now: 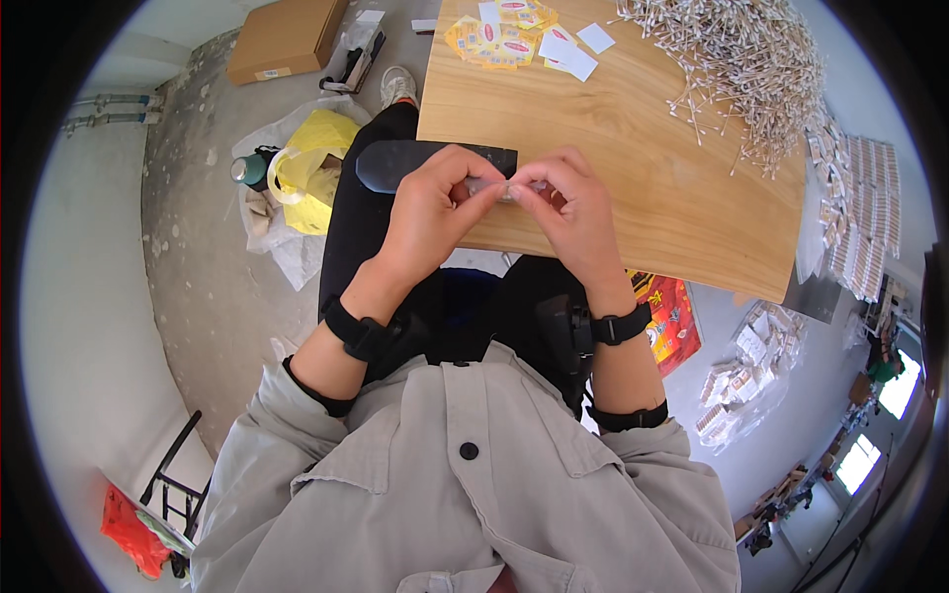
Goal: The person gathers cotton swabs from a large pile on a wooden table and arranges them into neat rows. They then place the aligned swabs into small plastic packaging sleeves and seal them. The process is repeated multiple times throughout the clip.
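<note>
Both my hands meet above the front edge of the wooden table (633, 178). Between them is a small, crinkled, clear plastic bag (508, 191), mostly hidden by the fingers. My left hand (435, 212) pinches its left side with thumb and forefinger. On the other side my right hand (575, 215) pinches it the same way, and the fingertips of both nearly touch. Just behind my left hand, a flat black piece with a rounded end (388, 166) juts past the table's left edge.
A big heap of loose cotton swabs (751, 59) covers the far right corner. Yellow printed cards (504, 40) and white slips (573, 57) lie at the back left. Bundled swab packs (865, 212) sit right of the table. On the floor are a yellow bag (321, 163) and a cardboard box (287, 40).
</note>
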A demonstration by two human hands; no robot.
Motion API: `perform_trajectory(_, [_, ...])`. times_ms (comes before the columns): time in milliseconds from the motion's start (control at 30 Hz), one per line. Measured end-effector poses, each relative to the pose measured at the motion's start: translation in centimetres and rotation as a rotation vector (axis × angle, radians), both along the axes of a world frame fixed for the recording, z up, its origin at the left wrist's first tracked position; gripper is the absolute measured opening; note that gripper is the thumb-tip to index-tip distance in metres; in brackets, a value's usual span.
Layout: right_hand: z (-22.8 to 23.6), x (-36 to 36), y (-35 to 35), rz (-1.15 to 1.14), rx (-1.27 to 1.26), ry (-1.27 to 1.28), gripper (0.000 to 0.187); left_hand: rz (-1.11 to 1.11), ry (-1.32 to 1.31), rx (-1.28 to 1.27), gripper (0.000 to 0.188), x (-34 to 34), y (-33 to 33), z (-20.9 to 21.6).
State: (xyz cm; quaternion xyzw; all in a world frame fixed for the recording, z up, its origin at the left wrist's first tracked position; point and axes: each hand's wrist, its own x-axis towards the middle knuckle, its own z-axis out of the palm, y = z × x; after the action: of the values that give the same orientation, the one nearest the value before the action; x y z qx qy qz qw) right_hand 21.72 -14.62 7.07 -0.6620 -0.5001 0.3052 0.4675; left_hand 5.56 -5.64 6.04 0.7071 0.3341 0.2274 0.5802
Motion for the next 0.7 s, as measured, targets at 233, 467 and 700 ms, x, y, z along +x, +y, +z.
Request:
perform_trajectory(233, [-1.1,-2.3,-0.6,-0.151,-0.257,0.732,0.019,0.055,-0.155,-0.895,0.018,-0.7,-0.1,-1.3])
perform_trajectory(467, [-4.1,-4.6,-0.3,-0.316,-0.023,0.784,0.025,0.219,-0.192,-0.851,0.02,0.6,-1.7,-1.4])
perform_trajectory(700, [-3.8,-4.9,0.2,-0.35,-0.016,0.817,0.029,0.218,-0.369,-0.789,0.021,-0.1,-1.5,-3.5])
